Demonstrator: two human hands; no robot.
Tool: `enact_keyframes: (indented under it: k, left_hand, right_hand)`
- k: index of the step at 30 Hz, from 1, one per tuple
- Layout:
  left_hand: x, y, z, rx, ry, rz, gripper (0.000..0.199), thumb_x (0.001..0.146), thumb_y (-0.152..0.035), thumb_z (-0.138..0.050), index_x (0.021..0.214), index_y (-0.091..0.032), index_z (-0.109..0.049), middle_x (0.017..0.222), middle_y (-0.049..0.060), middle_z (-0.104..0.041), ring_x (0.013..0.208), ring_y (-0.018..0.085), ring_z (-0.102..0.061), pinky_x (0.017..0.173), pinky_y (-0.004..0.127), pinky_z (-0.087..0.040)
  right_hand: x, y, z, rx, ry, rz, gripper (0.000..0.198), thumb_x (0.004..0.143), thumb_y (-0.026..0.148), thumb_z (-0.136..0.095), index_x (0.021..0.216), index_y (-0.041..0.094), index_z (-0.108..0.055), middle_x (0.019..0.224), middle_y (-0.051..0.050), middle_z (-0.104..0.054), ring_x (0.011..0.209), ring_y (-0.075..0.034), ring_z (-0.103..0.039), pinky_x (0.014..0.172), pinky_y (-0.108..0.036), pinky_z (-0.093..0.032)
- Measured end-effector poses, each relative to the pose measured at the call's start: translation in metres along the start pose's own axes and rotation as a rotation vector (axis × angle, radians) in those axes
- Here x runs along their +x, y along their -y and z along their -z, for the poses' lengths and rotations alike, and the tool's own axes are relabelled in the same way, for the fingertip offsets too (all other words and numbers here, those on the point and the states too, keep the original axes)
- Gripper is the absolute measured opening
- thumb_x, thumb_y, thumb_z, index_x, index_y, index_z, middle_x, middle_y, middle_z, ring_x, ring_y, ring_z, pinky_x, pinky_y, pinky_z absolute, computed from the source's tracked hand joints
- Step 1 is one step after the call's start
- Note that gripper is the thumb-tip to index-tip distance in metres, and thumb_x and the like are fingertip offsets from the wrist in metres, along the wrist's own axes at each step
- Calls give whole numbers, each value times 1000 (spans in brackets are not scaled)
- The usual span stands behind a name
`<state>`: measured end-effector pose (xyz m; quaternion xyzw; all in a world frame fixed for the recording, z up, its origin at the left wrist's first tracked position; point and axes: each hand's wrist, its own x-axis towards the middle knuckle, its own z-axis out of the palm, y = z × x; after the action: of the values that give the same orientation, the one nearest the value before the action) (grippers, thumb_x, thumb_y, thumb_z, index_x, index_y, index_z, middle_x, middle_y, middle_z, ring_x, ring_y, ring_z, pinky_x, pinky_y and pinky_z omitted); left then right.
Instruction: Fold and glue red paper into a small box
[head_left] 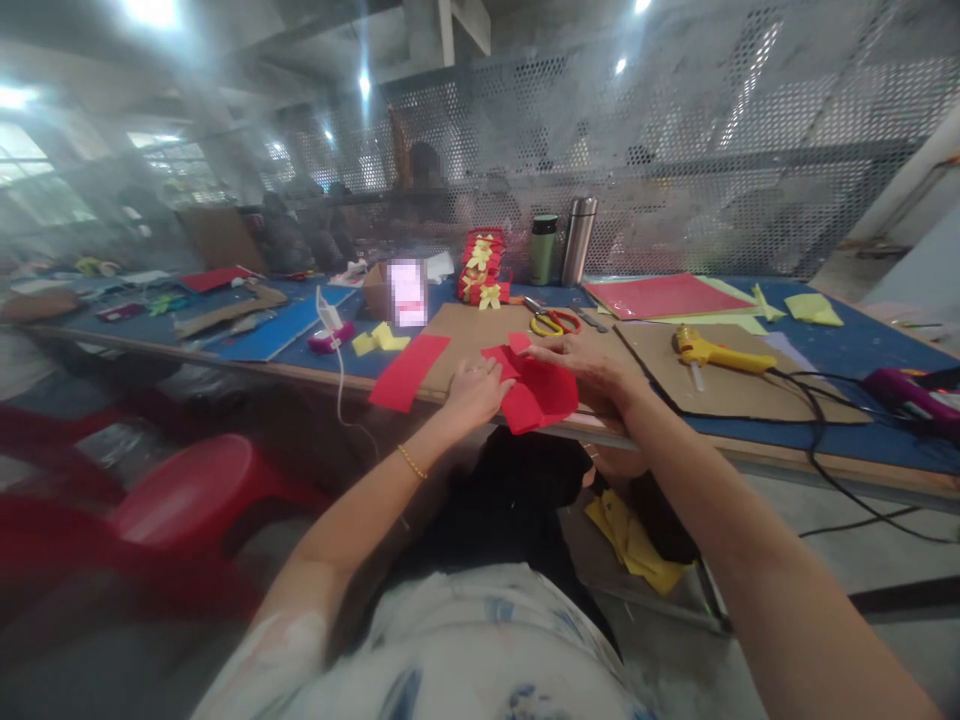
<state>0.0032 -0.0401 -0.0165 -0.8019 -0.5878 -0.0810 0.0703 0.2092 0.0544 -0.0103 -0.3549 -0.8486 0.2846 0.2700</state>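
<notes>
A folded red sheet [541,392], felt or stiff paper, stands partly bent up at the table's front edge. My left hand [477,388] has its fingers closed on the left side of the sheet. On the far right side, my right hand [583,362] grips the upper edge, its thumb hidden. Left of my hands lies a flat red strip [411,374] on the cardboard mat [457,325]. Scissors [553,322] with yellow and red handles rest just beyond my right hand.
Red boxes with yellow bows [484,268], a green bottle [544,250] and a steel flask [579,242] stand at the back. A yellow glue gun [720,352] lies right on cardboard, its cord trailing. A phone [407,293], yellow pieces [381,340] and a red stool [187,490] are left.
</notes>
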Motion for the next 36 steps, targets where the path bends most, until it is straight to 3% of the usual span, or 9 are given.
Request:
enact_keyframes:
  k: [3, 6, 10, 17, 26, 30, 33, 36]
  left_hand:
    - [-1, 1, 0, -17, 1, 2, 50, 109, -34, -30, 138, -5, -58, 149, 20, -58, 143, 29, -50, 121, 47, -27]
    - [-1, 1, -1, -14, -1, 11, 50, 109, -36, -30, 139, -8, -59, 150, 20, -58, 143, 29, -49, 121, 48, -26]
    - [-2, 1, 0, -16, 8, 15, 51, 109, -36, -29, 140, -7, -58, 152, 20, -56, 144, 28, -48, 123, 49, -25]
    - [-3, 5, -1, -66, 18, 24, 52, 108, -38, -31, 144, -11, -56, 156, 17, -53, 147, 27, -46, 124, 49, -24]
    - [-1, 14, -2, -171, 32, 14, 54, 106, -40, -37, 152, -12, -47, 157, 18, -51, 147, 30, -45, 122, 50, -28]
    - [4, 20, 1, -209, 36, 2, 57, 104, -46, -40, 150, -13, -49, 143, 20, -61, 131, 33, -59, 111, 48, -41]
    - [11, 22, 6, -295, -22, 57, 59, 106, -51, -32, 148, -15, -52, 136, 19, -65, 125, 31, -63, 105, 44, -46]
    - [22, 17, 19, -399, -8, 126, 66, 105, -60, -23, 139, -16, -59, 132, 17, -70, 122, 30, -65, 99, 39, -50]
  right_hand:
    - [4, -1, -6, -221, 77, 85, 55, 96, 64, -45, 83, 19, -74, 84, -7, -68, 79, -21, -58, 75, -33, -42]
    - [6, -3, -12, -510, 98, 144, 53, 100, 59, -42, 104, 18, -77, 100, -13, -68, 86, -23, -60, 78, -33, -42]
    - [7, -8, -17, -649, 96, 151, 59, 98, 63, -45, 120, 17, -75, 111, -17, -63, 93, -27, -60, 81, -35, -44]
    - [6, -13, -15, -586, 87, 179, 57, 97, 61, -51, 130, 19, -71, 116, -16, -61, 101, -28, -61, 87, -37, -49]
    - [7, -12, -10, -415, 61, 157, 44, 87, 55, -66, 111, 19, -75, 107, -13, -68, 96, -27, -63, 87, -38, -49]
    - [6, -11, -7, -179, -118, 46, 50, 96, 62, -49, 99, 20, -75, 97, -10, -71, 89, -24, -64, 81, -36, -50]
    - [6, -18, -2, -26, -296, -107, 69, 102, 65, -24, 108, 16, -72, 91, -12, -70, 78, -22, -64, 73, -35, -52]
    - [6, -24, 3, 21, -330, -162, 75, 102, 68, -19, 116, 13, -68, 89, -13, -69, 72, -22, -65, 67, -35, -53]
